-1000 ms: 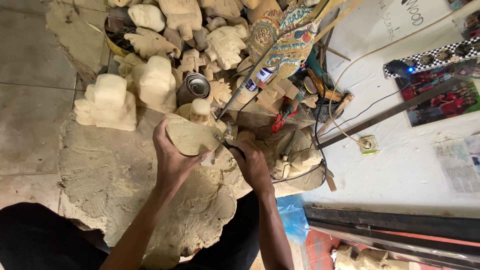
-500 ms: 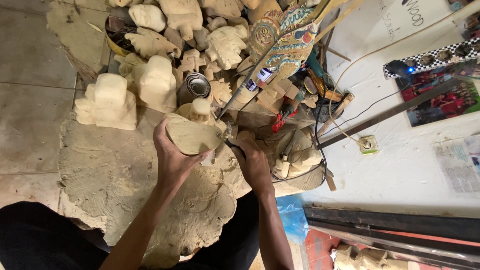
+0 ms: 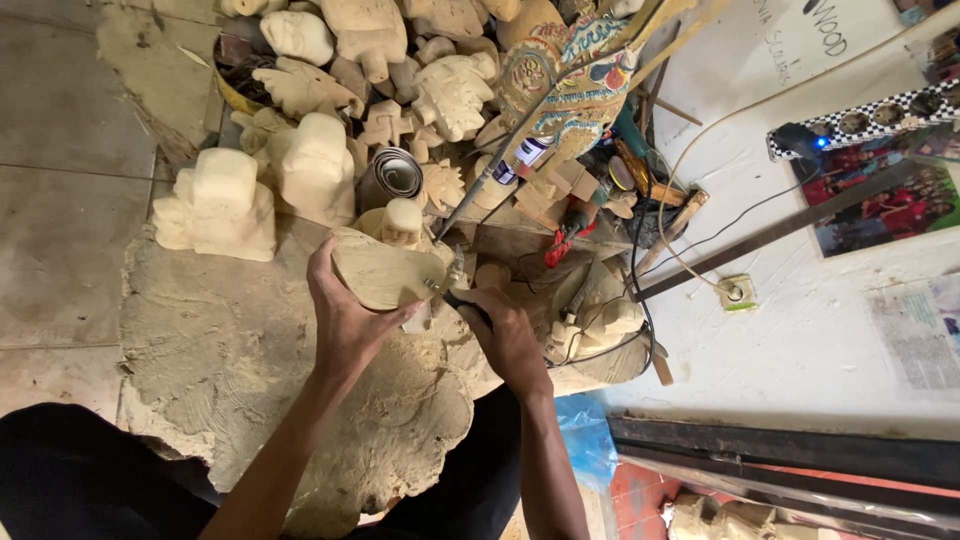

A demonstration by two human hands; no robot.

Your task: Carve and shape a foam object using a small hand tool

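- Head view, the hands: the left hand [image 3: 345,320] is wrapped round the near edge of a pale, rounded wood piece [image 3: 378,272], thumb on one side and fingers under, so it is clenched on that piece and props it tilted above the work surface.
- Head view, the tool: the right hand [image 3: 508,338] is closed around the dark handle of a carving tool [image 3: 455,290]; its metal end meets the right edge of the wood piece. Whether it is a knife or a chisel is too small to tell.
- Head view, where the piece is: it sits in front of the person's knees, over a wide slab of rough wood [image 3: 220,350] that is covered in pale dust and shavings.
- Head view, how far along: the piece looks smoothed into a rounded blank with no fine detail showing on the face turned up, so I judge the shaping is at an early to middle stage and the detail cutting is left.
- Head view, around it: blocky rough-cut figures [image 3: 218,205] stand to the left on the slab, and a heap of finished-looking carved figures [image 3: 450,95] lies beyond.
- Head view, further: a metal can [image 3: 390,178] lies on its side just behind the piece, a painted flat puppet [image 3: 570,85] leans over the heap, and cables [image 3: 690,230] run across the white floor to the right.
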